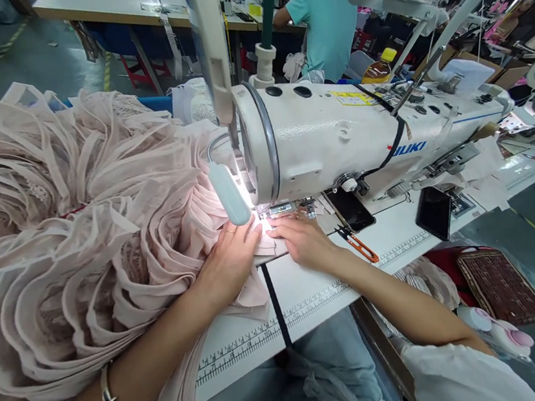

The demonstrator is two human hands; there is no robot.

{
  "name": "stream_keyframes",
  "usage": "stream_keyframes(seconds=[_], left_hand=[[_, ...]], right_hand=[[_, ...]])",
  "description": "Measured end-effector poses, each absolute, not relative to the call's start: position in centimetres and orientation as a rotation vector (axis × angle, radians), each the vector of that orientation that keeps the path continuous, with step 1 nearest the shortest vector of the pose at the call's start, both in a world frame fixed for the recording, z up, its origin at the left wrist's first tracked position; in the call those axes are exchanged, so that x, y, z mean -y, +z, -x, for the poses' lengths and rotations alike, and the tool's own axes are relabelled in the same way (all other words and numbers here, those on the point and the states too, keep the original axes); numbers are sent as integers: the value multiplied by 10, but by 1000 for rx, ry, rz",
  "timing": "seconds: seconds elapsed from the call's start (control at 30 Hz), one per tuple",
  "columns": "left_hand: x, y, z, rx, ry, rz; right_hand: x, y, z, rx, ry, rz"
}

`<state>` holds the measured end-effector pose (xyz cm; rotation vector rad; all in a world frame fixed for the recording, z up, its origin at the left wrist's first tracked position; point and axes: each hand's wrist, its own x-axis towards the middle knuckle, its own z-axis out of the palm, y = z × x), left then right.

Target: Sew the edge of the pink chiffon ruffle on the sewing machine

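Note:
My left hand (229, 257) lies flat on pale pink fabric (116, 199), pressing it onto the white table (308, 293) just before the needle of a white sewing machine (338, 140). My right hand (301, 238) rests palm down on the same fabric edge, right of the needle, fingertips almost touching the left hand's. A lit lamp (230, 192) shines on both hands. The needle itself is hidden by glare.
A big heap of pink fabric pieces fills the left. Orange-handled snips (361, 245) and two dark phones (433, 212) lie on the table to the right. A ruler is printed along the table's front edge. A person in a teal shirt (327, 17) sits beyond the machine.

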<state>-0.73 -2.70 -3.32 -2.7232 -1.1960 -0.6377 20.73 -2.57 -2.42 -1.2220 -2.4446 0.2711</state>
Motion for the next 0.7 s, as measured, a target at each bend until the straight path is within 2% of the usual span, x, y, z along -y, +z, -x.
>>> stream_keyframes(seconds=[0.3, 0.57, 0.7], left_hand=[[36, -8, 8, 925, -564, 2645], [35, -11, 7, 960, -560, 2679], [37, -8, 6, 1088, -401, 2703]], right_hand=[[19, -23, -207, 2522, 245, 1263], [19, -23, -204, 2575, 193, 1370], [19, -24, -204, 2608, 157, 1410]])
